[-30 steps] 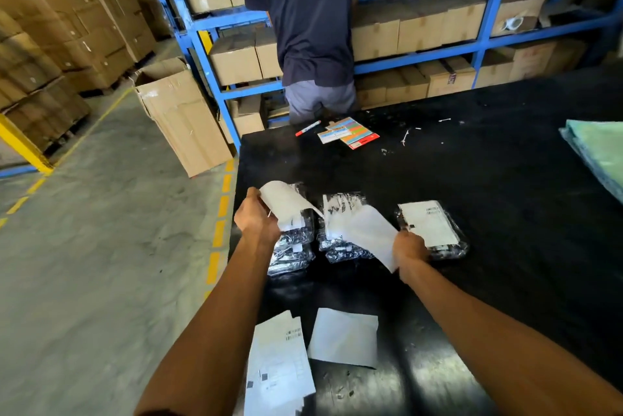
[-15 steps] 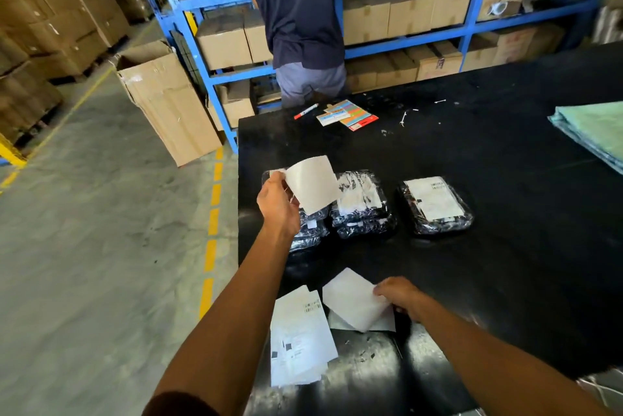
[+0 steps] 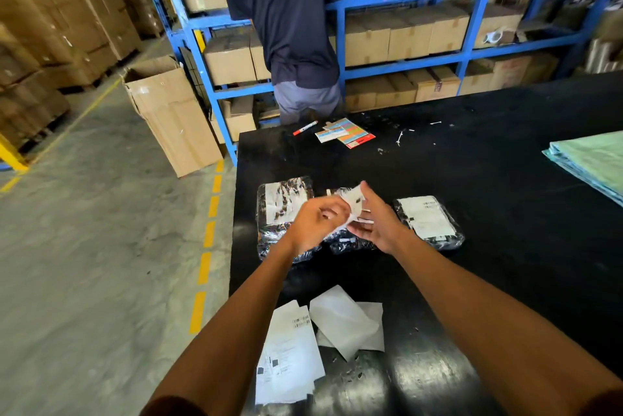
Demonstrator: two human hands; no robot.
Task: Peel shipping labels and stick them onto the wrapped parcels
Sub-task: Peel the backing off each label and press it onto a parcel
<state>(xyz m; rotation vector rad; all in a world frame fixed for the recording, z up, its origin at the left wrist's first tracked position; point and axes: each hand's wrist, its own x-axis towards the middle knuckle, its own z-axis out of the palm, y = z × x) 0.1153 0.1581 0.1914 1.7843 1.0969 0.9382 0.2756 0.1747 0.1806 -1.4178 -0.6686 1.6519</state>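
Note:
Three clear-wrapped dark parcels lie in a row on the black table (image 3: 505, 213). The left parcel (image 3: 279, 210) is partly behind my left wrist. The right parcel (image 3: 428, 220) carries a white label. Both hands hide most of the middle parcel (image 3: 350, 242). My left hand (image 3: 315, 223) pinches a white shipping label (image 3: 352, 200) above the middle parcel. My right hand (image 3: 376, 225) is at the label's right edge with its fingers spread. Near the table's front edge lie a stack of printed labels (image 3: 286, 358) and blank white backing sheets (image 3: 347, 321).
A person in a dark shirt (image 3: 286, 11) stands at the far table edge, facing blue racking (image 3: 438, 58) full of cartons. A red marker (image 3: 305, 128) and coloured cards (image 3: 347, 135) lie near them. Folded green sheeting (image 3: 593, 159) lies at the right. An open carton (image 3: 172, 115) leans on the floor.
My right hand dropped the backing sheet near the front edge and came back up to the label. My left hand carried the peeled label from the left parcel over the middle one.

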